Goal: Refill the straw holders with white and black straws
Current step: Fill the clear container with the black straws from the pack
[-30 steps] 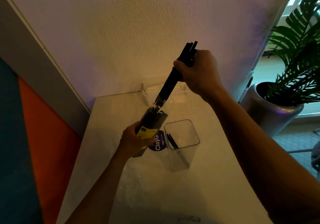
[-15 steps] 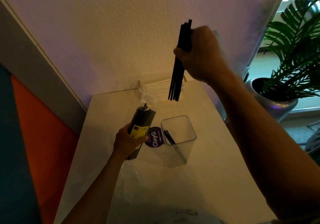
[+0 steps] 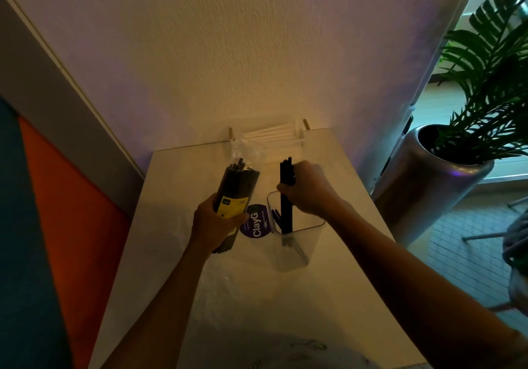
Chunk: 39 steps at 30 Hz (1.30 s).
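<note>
A single head-worn wide-angle view looks forward and steeply down from close above a white table (image 3: pixel 337 297). It faces the far wall (image 3: pixel 228 54), with both forearms reaching in from the near edge.

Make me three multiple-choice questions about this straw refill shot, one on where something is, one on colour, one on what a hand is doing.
1. Where are the white straws?
A. in the clear holder
B. in the rack by the wall
C. in the left hand

2. What colour is the label on the straw pack?
A. yellow
B. red
C. white

3. What is the right hand doing?
A. resting flat on the table
B. hanging idle
C. gripping a bunch of black straws

Answers:
1 B, they lie in the rack at the table's far edge.
2 A, a yellow label shows above the left hand.
3 C, the bunch's lower ends are inside the clear holder.
</note>
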{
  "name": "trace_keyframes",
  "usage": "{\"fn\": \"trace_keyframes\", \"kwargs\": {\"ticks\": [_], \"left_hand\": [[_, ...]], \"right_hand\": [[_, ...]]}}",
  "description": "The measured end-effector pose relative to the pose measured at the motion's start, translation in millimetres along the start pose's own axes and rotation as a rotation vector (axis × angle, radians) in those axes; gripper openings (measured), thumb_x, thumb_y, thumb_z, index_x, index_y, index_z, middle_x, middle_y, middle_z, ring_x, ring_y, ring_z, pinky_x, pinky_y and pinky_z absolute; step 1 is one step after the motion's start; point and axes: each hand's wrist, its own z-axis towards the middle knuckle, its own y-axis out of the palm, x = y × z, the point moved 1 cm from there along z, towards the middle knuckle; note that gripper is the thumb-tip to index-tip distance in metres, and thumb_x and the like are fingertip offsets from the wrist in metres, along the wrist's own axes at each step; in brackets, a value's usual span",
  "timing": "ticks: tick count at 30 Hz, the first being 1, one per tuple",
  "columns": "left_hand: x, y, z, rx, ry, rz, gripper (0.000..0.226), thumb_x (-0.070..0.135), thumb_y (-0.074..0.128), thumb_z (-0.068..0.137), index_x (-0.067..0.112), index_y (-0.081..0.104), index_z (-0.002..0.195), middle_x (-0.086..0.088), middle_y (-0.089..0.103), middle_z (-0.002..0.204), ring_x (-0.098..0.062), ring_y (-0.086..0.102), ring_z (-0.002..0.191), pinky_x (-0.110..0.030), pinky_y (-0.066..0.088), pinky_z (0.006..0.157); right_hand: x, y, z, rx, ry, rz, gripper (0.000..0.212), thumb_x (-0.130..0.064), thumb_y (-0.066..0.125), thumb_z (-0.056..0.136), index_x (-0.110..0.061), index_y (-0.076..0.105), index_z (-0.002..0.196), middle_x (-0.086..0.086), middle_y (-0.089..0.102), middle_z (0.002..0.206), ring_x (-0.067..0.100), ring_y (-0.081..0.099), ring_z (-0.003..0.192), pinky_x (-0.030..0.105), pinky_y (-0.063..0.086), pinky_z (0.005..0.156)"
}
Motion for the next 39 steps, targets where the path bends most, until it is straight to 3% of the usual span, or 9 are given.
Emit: {"fn": "trace_keyframes", "kwargs": {"ticks": [3,13,16,19,24,29,32,35,39], "left_hand": [[2,1,-1,0.007,0.017,-0.005,0.06,0.019,0.089,0.064,0.017,0.062,0.118,-0.002,0.071,0.103,-0.019,0.068,0.091,-0.037,0.058,0.08],[7,3,-1,0.024,0.051,-0.01,0.057,0.019,0.089,0.064,0.017,0.064,0.115,0.0,0.07,0.099,-0.017,0.068,0.088,-0.033,0.057,0.076],[9,4,-3,0.016,0.054,-0.017,0.055,0.017,0.088,0.065,0.018,0.063,0.114,0.002,0.069,0.097,-0.013,0.067,0.085,-0.027,0.055,0.073],[11,5,-4,0.024,0.053,-0.019,0.053,0.017,0.088,0.065,0.019,0.063,0.112,0.003,0.068,0.096,-0.008,0.066,0.082,-0.022,0.053,0.07],[9,7,-5,0.014,0.052,-0.02,0.055,0.018,0.088,0.065,0.019,0.063,0.113,0.002,0.069,0.098,-0.012,0.067,0.085,-0.028,0.056,0.075],[11,7,-6,0.009,0.065,-0.008,0.057,0.019,0.088,0.065,0.016,0.062,0.116,0.002,0.068,0.1,-0.013,0.066,0.087,-0.025,0.055,0.075],[10,6,-5,0.008,0.061,-0.001,0.058,0.019,0.087,0.066,0.015,0.061,0.117,0.001,0.068,0.103,-0.015,0.066,0.089,-0.028,0.055,0.078],[10,7,-4,0.009,0.059,0.017,0.059,0.019,0.087,0.066,0.013,0.061,0.119,0.0,0.068,0.105,-0.017,0.065,0.091,-0.031,0.055,0.08],[9,7,-4,0.01,0.078,0.043,0.059,0.021,0.087,0.066,0.013,0.062,0.119,-0.002,0.069,0.108,-0.016,0.065,0.091,-0.031,0.055,0.08]], "right_hand": [[9,16,0,-0.082,0.086,0.074,0.028,-0.018,0.074,0.086,-0.003,0.066,0.108,0.012,0.068,0.102,0.024,0.07,0.088,0.038,0.061,0.077],[24,38,12,-0.205,0.219,0.02,0.042,-0.023,0.082,0.078,-0.004,0.065,0.11,0.012,0.07,0.101,0.025,0.07,0.089,0.038,0.062,0.077],[25,44,14,-0.2,0.189,-0.114,0.043,-0.032,0.081,0.077,-0.007,0.065,0.107,0.005,0.069,0.09,0.019,0.067,0.084,0.029,0.058,0.074],[24,46,12,-0.172,0.151,-0.191,0.039,-0.035,0.079,0.079,-0.01,0.064,0.103,-0.003,0.058,0.075,0.012,0.057,0.069,0.018,0.041,0.054],[24,48,10,-0.171,0.091,-0.241,0.034,-0.031,0.075,0.084,-0.003,0.067,0.103,-0.001,0.055,0.072,0.012,0.05,0.065,0.013,0.03,0.046],[26,50,12,-0.241,0.026,-0.242,0.027,-0.027,0.075,0.085,-0.007,0.074,0.103,0.006,0.073,0.092,0.005,0.054,0.06,0.009,0.031,0.046],[23,43,15,-0.223,-0.001,-0.278,0.02,-0.026,0.072,0.087,-0.007,0.074,0.092,0.003,0.068,0.081,0.005,0.052,0.057,0.013,0.034,0.049],[18,27,17,-0.149,-0.012,-0.193,0.014,-0.022,0.068,0.091,-0.008,0.07,0.094,0.001,0.066,0.086,0.008,0.06,0.071,0.015,0.044,0.056],[2,-2,15,0.144,-0.121,-0.041,0.012,-0.018,0.059,0.096,-0.011,0.069,0.097,0.001,0.069,0.091,0.008,0.065,0.075,0.019,0.054,0.068]]}}
